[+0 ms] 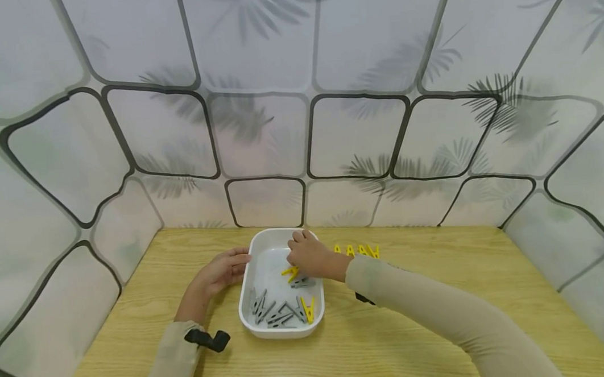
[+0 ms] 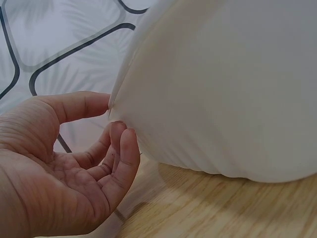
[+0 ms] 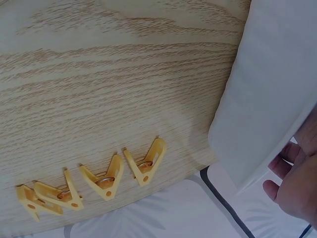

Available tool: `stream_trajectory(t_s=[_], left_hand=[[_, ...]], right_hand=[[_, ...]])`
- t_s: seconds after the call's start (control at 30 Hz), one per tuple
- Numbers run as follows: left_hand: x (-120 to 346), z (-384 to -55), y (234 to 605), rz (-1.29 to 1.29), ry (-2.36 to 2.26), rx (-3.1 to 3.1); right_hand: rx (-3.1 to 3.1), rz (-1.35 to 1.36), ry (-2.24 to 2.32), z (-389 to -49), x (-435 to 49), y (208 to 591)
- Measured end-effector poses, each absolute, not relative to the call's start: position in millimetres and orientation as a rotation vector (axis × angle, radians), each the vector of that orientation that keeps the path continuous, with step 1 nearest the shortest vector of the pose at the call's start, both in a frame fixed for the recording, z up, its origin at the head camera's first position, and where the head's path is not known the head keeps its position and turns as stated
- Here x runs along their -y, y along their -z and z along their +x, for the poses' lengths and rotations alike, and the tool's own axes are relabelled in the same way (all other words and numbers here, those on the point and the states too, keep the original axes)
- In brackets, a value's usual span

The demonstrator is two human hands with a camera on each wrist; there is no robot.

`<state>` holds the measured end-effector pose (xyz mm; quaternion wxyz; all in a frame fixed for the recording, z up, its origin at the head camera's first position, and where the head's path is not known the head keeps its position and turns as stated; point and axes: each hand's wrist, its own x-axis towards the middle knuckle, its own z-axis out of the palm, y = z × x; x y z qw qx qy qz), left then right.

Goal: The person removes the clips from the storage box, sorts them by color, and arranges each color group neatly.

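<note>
A white plastic tray on the table holds several grey clothespins and a yellow clothespin at its near end. Another yellow clothespin shows just below my right hand, which reaches over the right rim into the tray. Its fingers are bent, and the frames do not show whether they hold anything. My left hand grips the tray's left rim. In the left wrist view, its upper digit touches the rim edge while the other fingers curl beside the outer wall.
Several yellow clothespins stand in a row on the wooden table, right of the tray, near the back edge. A patterned cloth wall encloses the table at the back and sides.
</note>
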<state>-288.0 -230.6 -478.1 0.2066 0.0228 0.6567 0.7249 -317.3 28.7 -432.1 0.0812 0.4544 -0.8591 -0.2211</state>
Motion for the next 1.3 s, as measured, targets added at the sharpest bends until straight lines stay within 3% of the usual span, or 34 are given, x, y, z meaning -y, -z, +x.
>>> stream_trajectory(t_s=[0.8,1.3], left_hand=[[230,-289,481,0.063,-2.043,-1.793],[231,-292,482,0.058,-2.017,-1.809]], right_hand=[[2.629,1.364,0.507,-313,-38,410],[2.42,1.255,-0.218,-305,-80,401]])
